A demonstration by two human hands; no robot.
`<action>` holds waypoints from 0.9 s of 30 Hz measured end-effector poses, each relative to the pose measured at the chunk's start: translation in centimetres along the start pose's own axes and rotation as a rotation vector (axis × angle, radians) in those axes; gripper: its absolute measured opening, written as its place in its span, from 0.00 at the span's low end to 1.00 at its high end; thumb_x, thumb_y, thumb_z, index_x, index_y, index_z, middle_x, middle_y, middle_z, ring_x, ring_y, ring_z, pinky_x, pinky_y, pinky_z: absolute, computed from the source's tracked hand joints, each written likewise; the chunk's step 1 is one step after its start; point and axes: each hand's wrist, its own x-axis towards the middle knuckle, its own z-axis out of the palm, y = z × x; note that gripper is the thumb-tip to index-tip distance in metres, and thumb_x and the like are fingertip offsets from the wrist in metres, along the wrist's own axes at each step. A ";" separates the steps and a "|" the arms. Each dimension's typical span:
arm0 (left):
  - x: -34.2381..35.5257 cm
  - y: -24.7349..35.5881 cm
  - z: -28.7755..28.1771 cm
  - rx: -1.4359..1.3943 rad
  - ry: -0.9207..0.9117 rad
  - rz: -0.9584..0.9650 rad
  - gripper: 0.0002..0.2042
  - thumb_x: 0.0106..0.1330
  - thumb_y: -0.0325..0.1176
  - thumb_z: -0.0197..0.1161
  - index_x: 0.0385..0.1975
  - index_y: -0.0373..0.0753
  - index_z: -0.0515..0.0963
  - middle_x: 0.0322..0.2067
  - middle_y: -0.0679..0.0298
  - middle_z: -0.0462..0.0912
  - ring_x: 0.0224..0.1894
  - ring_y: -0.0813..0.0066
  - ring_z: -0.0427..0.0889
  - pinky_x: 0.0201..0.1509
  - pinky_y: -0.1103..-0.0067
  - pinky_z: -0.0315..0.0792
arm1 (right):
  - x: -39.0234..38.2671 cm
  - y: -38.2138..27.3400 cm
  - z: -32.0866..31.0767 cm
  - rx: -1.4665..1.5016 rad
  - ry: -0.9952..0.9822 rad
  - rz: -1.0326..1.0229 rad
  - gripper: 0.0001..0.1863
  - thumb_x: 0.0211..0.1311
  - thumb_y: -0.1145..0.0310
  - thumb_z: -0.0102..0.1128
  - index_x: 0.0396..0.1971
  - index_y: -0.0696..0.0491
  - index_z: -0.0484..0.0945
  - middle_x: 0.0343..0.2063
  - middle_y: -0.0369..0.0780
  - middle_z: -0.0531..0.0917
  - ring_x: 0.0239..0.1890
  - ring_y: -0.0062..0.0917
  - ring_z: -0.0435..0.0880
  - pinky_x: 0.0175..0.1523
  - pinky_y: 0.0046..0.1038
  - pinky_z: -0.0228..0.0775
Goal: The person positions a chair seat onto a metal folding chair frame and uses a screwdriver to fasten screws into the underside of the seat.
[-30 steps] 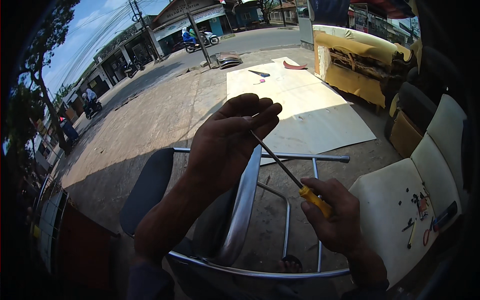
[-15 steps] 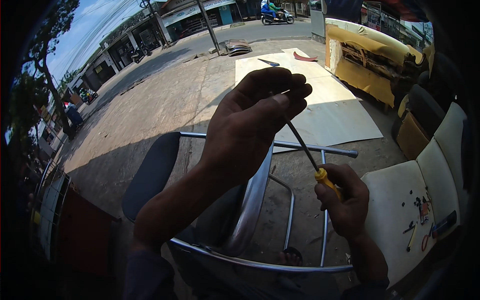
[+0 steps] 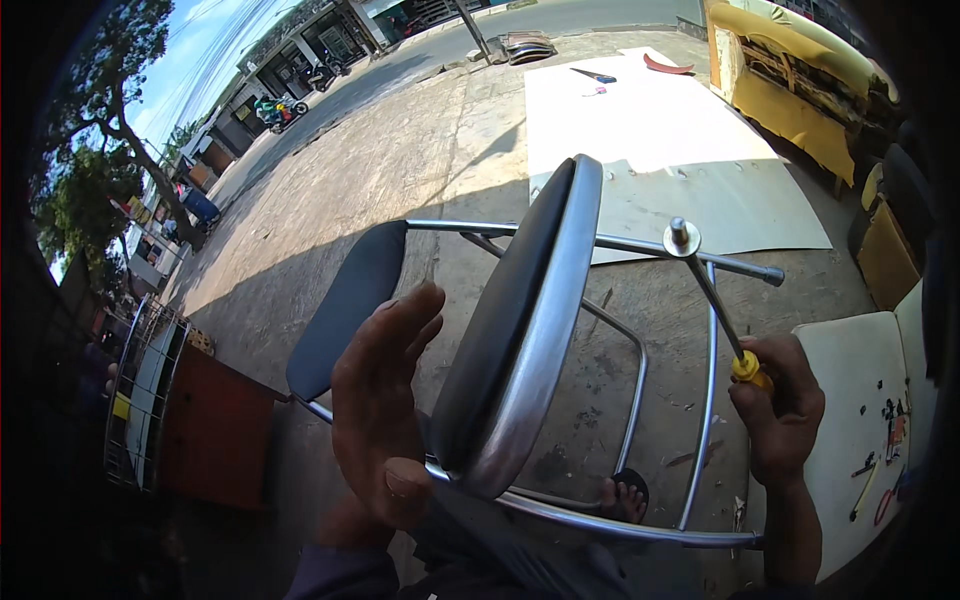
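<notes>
My right hand (image 3: 785,410) grips the yellow handle of a screwdriver (image 3: 718,305), whose dark shaft points up and left. At its tip sits a bolt with a round metal washer (image 3: 683,238). My left hand (image 3: 385,400) is open, fingers stretched upward and thumb apart, beside the near edge of a black padded seat (image 3: 510,320) with a shiny metal rim. I cannot tell whether the hand touches that seat. The seat stands on edge within a tubular chrome chair frame (image 3: 640,370). A dark padded backrest (image 3: 347,305) is at the frame's left end.
At right, a cream cushioned seat (image 3: 850,400) holds small dark parts and several tools. A pale sheet (image 3: 690,200) lies on the ground ahead, with a blade-like tool (image 3: 594,75) on it. Torn yellow furniture (image 3: 800,110) stands far right. A reddish-brown cabinet (image 3: 215,420) stands left.
My left hand has left the screwdriver's tip and come down to the left, its fingers opening. The bolt and washer now show. My right hand and the screwdriver appear farther right in view.
</notes>
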 end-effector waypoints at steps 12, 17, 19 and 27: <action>-5.0 1.4 2.3 0.840 -0.053 0.127 0.28 0.62 0.28 0.63 0.61 0.21 0.65 0.51 0.32 0.79 0.56 0.41 0.81 0.58 0.63 0.78 | -3.4 2.1 -1.9 -0.011 -0.138 0.169 0.18 0.53 0.67 0.70 0.44 0.58 0.82 0.35 0.41 0.81 0.37 0.27 0.80 0.43 0.27 0.71; -6.3 0.5 1.9 1.057 0.062 0.002 0.33 0.65 0.43 0.62 0.61 0.19 0.65 0.54 0.38 0.77 0.52 0.45 0.83 0.57 0.62 0.78 | -3.8 3.2 0.5 0.077 -0.304 0.110 0.17 0.51 0.70 0.73 0.42 0.55 0.84 0.33 0.41 0.85 0.36 0.27 0.83 0.40 0.27 0.75; -6.5 0.1 1.8 1.004 0.111 0.007 0.31 0.65 0.38 0.61 0.61 0.19 0.64 0.52 0.35 0.78 0.55 0.43 0.81 0.60 0.62 0.77 | -4.2 3.3 1.0 0.120 -0.344 0.075 0.17 0.50 0.71 0.74 0.42 0.55 0.84 0.34 0.41 0.85 0.36 0.26 0.84 0.40 0.27 0.76; -6.9 -0.3 2.1 1.085 0.212 -0.013 0.33 0.58 0.33 0.55 0.63 0.18 0.62 0.56 0.40 0.73 0.57 0.49 0.78 0.59 0.64 0.75 | -3.7 4.3 3.6 0.214 -0.460 -0.010 0.15 0.53 0.72 0.69 0.43 0.57 0.84 0.31 0.42 0.84 0.35 0.27 0.83 0.38 0.30 0.75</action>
